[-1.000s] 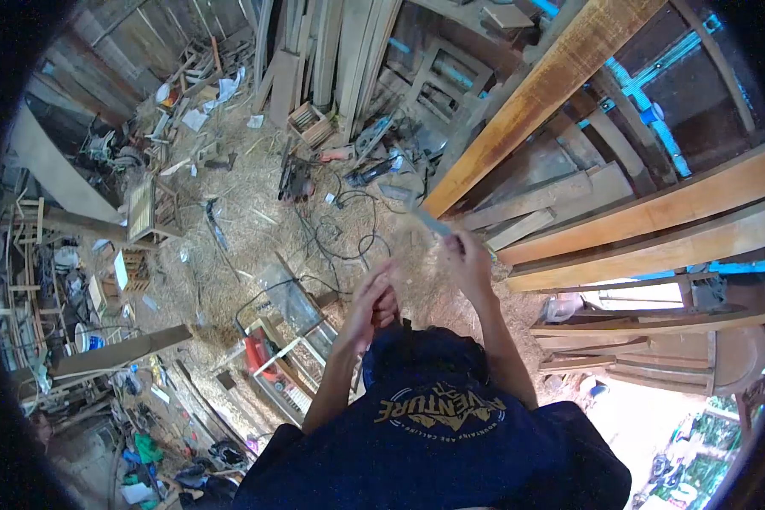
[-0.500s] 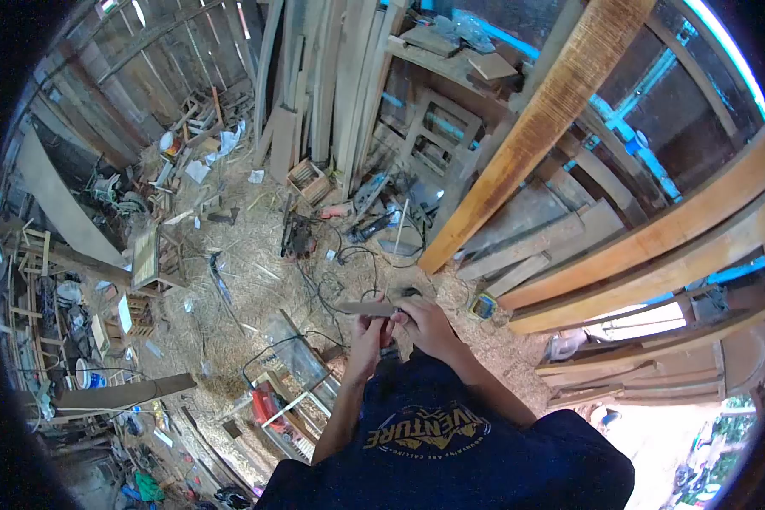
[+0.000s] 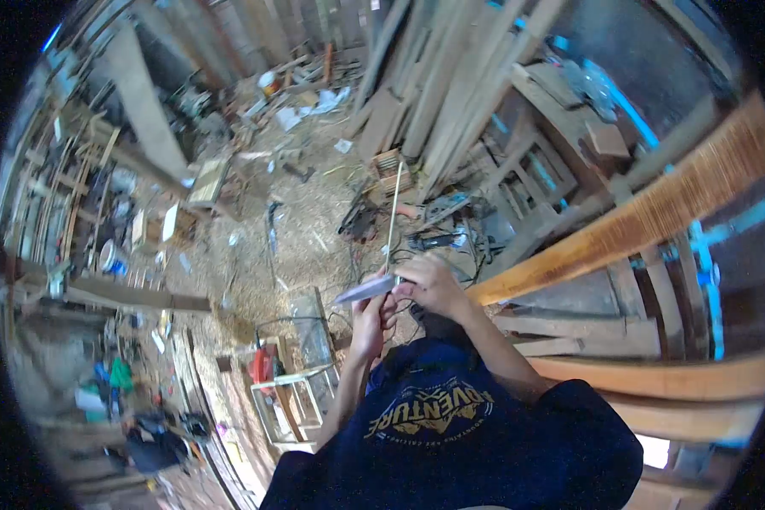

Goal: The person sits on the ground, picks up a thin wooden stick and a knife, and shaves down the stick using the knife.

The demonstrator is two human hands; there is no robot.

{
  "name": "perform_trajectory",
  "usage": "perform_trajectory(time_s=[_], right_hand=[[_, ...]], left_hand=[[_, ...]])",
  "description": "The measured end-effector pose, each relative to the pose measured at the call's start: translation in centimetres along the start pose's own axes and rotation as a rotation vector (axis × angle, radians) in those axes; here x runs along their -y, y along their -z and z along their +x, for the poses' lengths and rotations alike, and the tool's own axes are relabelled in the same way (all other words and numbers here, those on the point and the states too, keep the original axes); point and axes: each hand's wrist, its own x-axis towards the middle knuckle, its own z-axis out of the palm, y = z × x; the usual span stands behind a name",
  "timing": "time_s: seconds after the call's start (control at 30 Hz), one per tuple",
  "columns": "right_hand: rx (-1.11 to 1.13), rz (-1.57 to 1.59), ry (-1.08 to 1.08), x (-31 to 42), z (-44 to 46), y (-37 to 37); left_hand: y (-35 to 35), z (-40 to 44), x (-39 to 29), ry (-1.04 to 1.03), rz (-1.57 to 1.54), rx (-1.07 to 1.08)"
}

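Note:
Both of my hands are close together in front of my chest. My left hand (image 3: 369, 325) is closed around the lower end of a thin pale stick (image 3: 394, 208), which points up and away over the floor. Across the top of that hand lies a flat grey blade-like piece (image 3: 364, 291), its narrow end toward the left. My right hand (image 3: 433, 285) is closed at the other end of this piece, touching the left hand. Its grip is partly hidden and slightly blurred, so I cannot tell whether the piece has a handle.
Shavings cover the floor (image 3: 246, 229). A red power tool (image 3: 262, 365) rests by a small wooden frame (image 3: 302, 404) at lower left. Long boards (image 3: 450, 76) lean at the back. A large orange-brown beam (image 3: 637, 225) slants across the right. Cables and tools (image 3: 438, 242) lie ahead.
My view has turned left, so the room has shifted right and the beam lies flatter. The blade-like piece is tilted more, its narrow end lower. Both hands remain closed together.

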Motion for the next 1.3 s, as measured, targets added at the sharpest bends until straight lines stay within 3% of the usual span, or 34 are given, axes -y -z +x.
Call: perform_trajectory(time_s=[0.23, 0.33, 0.4, 0.47, 0.6, 0.67, 0.73, 0.83, 0.87, 0.93, 0.97, 1.07, 1.3], right_hand=[[0.188, 0.07, 0.138, -2.1, 5.8, 2.2], [0.125, 0.105, 0.291, -4.1, 7.5, 0.9], [-0.094, 0.223, -0.183, -9.1, 9.5, 0.3], [-0.082, -0.144, -0.242, -12.9, 12.3, 3.1], [0.077, 0.088, -0.032, -9.5, 12.5, 3.3], [0.323, 0.295, -0.027, -6.7, 10.3, 1.2], [0.599, 0.348, -0.084, -4.1, 7.6, -1.9], [0.525, 0.524, 0.265, 0.7, 4.8, -6.4], [0.548, 0.601, 0.273, 1.8, 4.3, -7.5], [0.587, 0.74, 0.294, 3.3, 4.3, -9.2], [0.741, 0.698, 0.279, 3.9, 4.7, -9.3], [0.704, 0.693, 0.567, 6.1, 5.3, -11.5], [0.762, 0.68, 0.692, 12.3, 3.0, -16.1]], left_hand=[[-3.0, 1.2, -2.1, -0.08, -0.132, -0.155], [-3.2, 0.1, -1.8, -0.118, -0.138, -0.251], [-3.6, -3.0, -1.5, -0.075, -0.128, -0.268], [-2.3, -4.6, 2.3, -0.14, -0.109, -0.316], [-0.6, -4.5, 4.6, -0.232, -0.194, -0.604], [0.2, -3.7, 3.6, -0.383, -0.219, -0.618], [0.3, -3.4, 2.4, -0.407, -0.23, -0.671], [1.0, -5.0, 2.7, -0.412, -0.248, -0.644], [1.1, -5.6, 3.1, -0.4, -0.263, -0.603], [1.3, -7.6, 3.3, -0.382, -0.269, -0.726], [1.2, -8.9, 3.0, -0.363, -0.272, -0.781], [2.3, -12.1, 3.8, -0.365, -0.292, -0.846], [4.9, -18.0, 4.6, -0.486, -0.424, -0.903]])
